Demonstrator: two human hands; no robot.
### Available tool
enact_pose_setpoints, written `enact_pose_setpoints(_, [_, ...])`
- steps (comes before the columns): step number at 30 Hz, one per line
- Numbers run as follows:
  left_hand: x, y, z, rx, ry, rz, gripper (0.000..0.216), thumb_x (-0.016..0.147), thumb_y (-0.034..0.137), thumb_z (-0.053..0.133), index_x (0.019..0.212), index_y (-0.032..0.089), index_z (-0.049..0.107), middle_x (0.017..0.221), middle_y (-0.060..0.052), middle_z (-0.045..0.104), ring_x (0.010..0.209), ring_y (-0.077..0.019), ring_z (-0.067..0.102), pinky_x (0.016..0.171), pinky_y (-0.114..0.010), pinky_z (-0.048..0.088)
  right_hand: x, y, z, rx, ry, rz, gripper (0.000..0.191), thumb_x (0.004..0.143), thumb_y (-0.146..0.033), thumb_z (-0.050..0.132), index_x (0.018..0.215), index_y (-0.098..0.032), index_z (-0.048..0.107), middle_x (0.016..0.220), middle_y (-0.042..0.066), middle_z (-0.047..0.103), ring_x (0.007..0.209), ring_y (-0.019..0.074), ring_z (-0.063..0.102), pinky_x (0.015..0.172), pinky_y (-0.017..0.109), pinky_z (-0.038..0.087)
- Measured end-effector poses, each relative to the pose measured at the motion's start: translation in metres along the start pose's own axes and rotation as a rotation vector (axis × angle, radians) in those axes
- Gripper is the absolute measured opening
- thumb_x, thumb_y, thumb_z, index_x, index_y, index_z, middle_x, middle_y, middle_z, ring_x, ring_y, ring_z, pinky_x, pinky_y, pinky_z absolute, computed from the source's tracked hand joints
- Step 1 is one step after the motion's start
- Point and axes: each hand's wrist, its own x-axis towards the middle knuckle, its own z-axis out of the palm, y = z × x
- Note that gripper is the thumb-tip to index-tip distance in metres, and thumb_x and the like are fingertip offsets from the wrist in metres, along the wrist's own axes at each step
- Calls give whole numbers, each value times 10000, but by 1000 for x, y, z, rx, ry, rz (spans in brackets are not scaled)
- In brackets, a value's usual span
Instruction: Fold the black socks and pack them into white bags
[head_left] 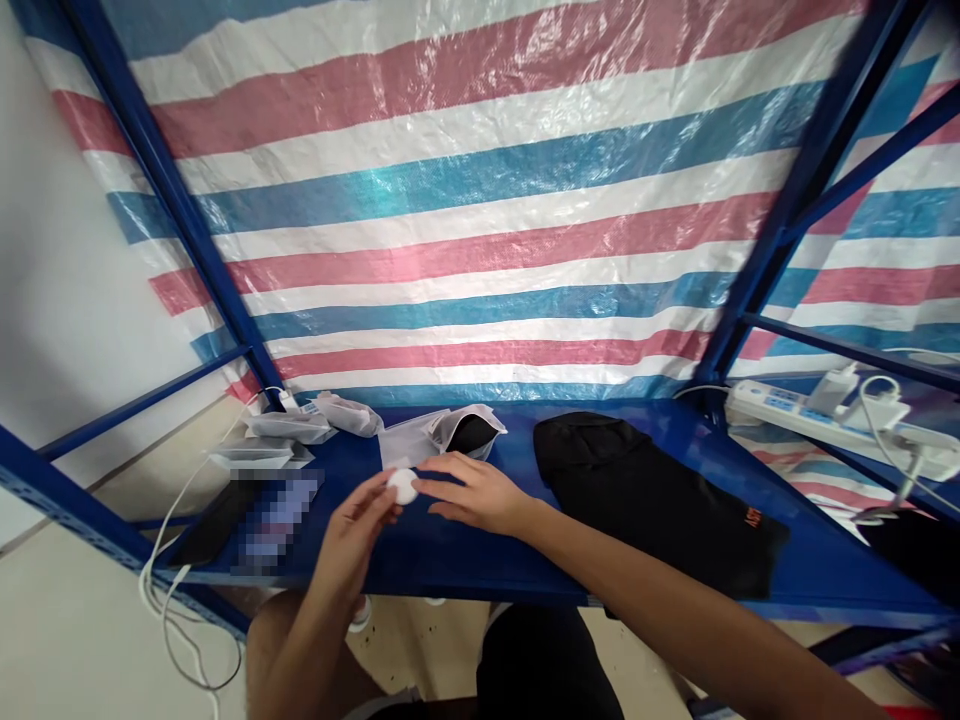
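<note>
The left hand (358, 525) pinches a white round object (403, 486) at its fingertips. The right hand (474, 495), fingers loosely spread, touches it from the opposite side.

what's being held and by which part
A small white round object, pinched at its left edge by the left hand's fingertips; the right hand touches its right edge.

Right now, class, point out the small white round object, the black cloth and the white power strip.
small white round object (403, 487), head view, its top.
black cloth (645, 495), head view, its middle.
white power strip (780, 412), head view, its left half.
</note>
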Motion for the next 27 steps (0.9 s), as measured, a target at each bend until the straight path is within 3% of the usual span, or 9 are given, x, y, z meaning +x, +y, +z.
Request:
enact_pose_setpoints(2, [-7, -13, 24, -95, -56, -64, 635, 735, 491, 943, 1261, 162, 808, 1046, -117, 794, 813, -173, 704, 750, -278, 592, 0, -3, 1, 54, -9, -12, 393, 1115, -314, 562, 1503, -264, 596, 1434, 128, 673, 1282, 266, 646, 1090, 424, 552])
enact_pose_setpoints(4, [-9, -21, 35, -141, -54, -88, 603, 748, 484, 941, 1245, 165, 818, 1043, -114, 794, 833, -173, 706, 760, -272, 595, 0, -3, -1, 151, -19, 19, 353, 1117, -334, 562, 1450, -242, 632, 1356, 131, 708, 1236, 250, 675, 1068, 398, 564])
enact_pose_setpoints(10, [-11, -30, 30, -27, -91, -29, 564, 889, 566, 806, 1315, 198, 781, 1307, -132, 762, 1089, -272, 741, 938, -366, 624, 1, -4, 0, 590, 1, 292, 319, 1075, -432, 634, 1303, -229, 724, 1380, 133, 680, 1217, 253, 682, 1034, 398, 573])
enact_pose_setpoints(14, [-19, -32, 28, 328, -55, 272, 554, 959, 541, 729, 1440, 273, 674, 1457, -122, 665, 1253, -315, 696, 971, -426, 635, -1, 2, 20, 999, 24, 657, 437, 996, -607, 690, 1118, -193, 756, 1109, 87, 761, 866, 206, 741, 812, 354, 622])
enact_pose_setpoints(17, [-25, -30, 31, 593, 1, 528, 454, 973, 453, 733, 1393, 291, 672, 1474, -119, 620, 1310, -311, 656, 977, -426, 632, -3, 6, 30, 1176, -4, 841, 534, 936, -698, 712, 991, -167, 733, 875, 52, 755, 724, 196, 726, 730, 347, 623])
enact_pose_setpoints(20, [-26, -28, 36, 706, -9, 604, 261, 1013, 411, 676, 1226, 285, 759, 1366, -104, 674, 1151, -274, 722, 985, -426, 619, -5, 5, 33, 1203, -50, 891, 575, 893, -729, 742, 942, -157, 711, 792, 46, 750, 672, 190, 726, 683, 325, 614])
enact_pose_setpoints(23, [-25, -25, 38, 670, -15, 557, 238, 994, 427, 697, 1154, 297, 814, 1305, -90, 718, 1002, -256, 757, 956, -409, 620, -6, 5, 34, 1149, -61, 899, 604, 871, -761, 741, 917, -160, 698, 739, 28, 735, 621, 176, 718, 645, 304, 601])
enact_pose_setpoints(27, [-25, -17, 36, 558, -4, 435, 190, 907, 442, 800, 1029, 315, 872, 1205, -77, 777, 1066, -300, 752, 979, -393, 604, -6, 5, 34, 1028, -55, 834, 557, 905, -724, 731, 930, -168, 718, 731, 18, 733, 620, 168, 715, 630, 286, 586])
